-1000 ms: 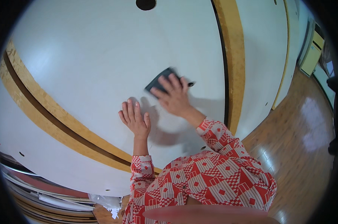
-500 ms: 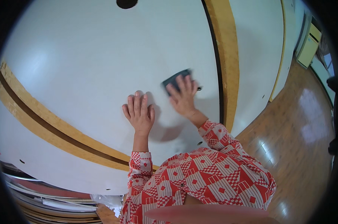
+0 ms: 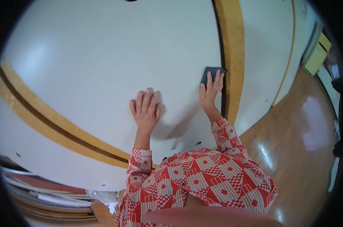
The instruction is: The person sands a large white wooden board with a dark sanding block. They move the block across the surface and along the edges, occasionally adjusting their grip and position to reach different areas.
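So there are two hands on one big white board (image 3: 103, 68), and that's pretty much the whole scene. The left hand (image 3: 145, 110) lies flat on the white surface with its fingers spread a little, palm down, holding nothing. The right hand (image 3: 210, 92) is further out toward the board's right edge, fingers stretched out straight and pressed down on top of one dark sanding block (image 3: 211, 73), so it's a flat press, not a pinch. The block sits on the white face just beside the raw wooden edge (image 3: 232, 56) of the board, close to the dark gap there, and the fingertips cover its lower half. Both sleeves (image 3: 224, 134) are red and white patterned fabric. I count a second white board (image 3: 266, 45) to the right of the first, with its own thin wooden edge, and another one lower left (image 3: 35, 162) under the long tan edge strip that runs diagonally. A stack of more panels (image 3: 42, 200) shows at the bottom left, too jumbled to count. Shiny wooden floor (image 3: 300, 151) on the right.
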Tool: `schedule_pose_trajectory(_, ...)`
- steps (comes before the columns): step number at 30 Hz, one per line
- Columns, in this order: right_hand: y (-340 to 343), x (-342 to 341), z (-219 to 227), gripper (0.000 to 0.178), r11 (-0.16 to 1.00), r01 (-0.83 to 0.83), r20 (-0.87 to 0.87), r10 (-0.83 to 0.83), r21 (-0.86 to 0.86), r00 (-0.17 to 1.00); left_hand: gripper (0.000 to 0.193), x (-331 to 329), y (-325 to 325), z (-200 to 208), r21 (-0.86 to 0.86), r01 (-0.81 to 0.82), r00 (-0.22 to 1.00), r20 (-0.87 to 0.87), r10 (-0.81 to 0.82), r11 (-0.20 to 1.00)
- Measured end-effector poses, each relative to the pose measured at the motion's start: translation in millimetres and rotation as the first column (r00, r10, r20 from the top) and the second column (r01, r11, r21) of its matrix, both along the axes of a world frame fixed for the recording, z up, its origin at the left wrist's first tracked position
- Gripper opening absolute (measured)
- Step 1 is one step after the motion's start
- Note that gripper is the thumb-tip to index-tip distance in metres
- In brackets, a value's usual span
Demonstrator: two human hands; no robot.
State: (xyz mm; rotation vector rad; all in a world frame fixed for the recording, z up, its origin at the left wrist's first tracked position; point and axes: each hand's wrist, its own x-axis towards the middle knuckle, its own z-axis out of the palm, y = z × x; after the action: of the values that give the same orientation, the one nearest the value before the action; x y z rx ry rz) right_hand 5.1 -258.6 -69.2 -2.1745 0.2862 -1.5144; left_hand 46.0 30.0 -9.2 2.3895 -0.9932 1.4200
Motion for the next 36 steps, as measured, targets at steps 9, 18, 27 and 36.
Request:
schedule_pose_trajectory(9, 86, -14, -35, 0.044, 0.878, -0.328, -0.194, 0.275, -0.349, 0.942, 0.061, -7, 11, 4, 0.022, 0.018, 0.984, -0.176, -0.014, 1.000)
schedule_pose_trajectory(18, 13, 23, 12, 0.046, 0.985, 0.029, 0.137, -0.005, -0.170, 0.991, 0.072, -12, 15, 13, 0.015, 0.145, 0.974, -0.180, -0.139, 0.989)
schedule_pose_trajectory(27, 107, 6, -19, 0.044, 0.858, -0.252, -0.280, 0.133, -0.447, 0.951, 0.072, 7, 14, -4, -0.066, 0.143, 0.955, -0.253, -0.155, 0.988)
schedule_pose_trajectory(36, 5, 19, 16, 0.058, 0.983, -0.044, -0.113, 0.024, -0.180, 0.993, 0.058, 12, 22, -1, -0.046, 0.006, 0.994, -0.105, -0.011, 0.999)
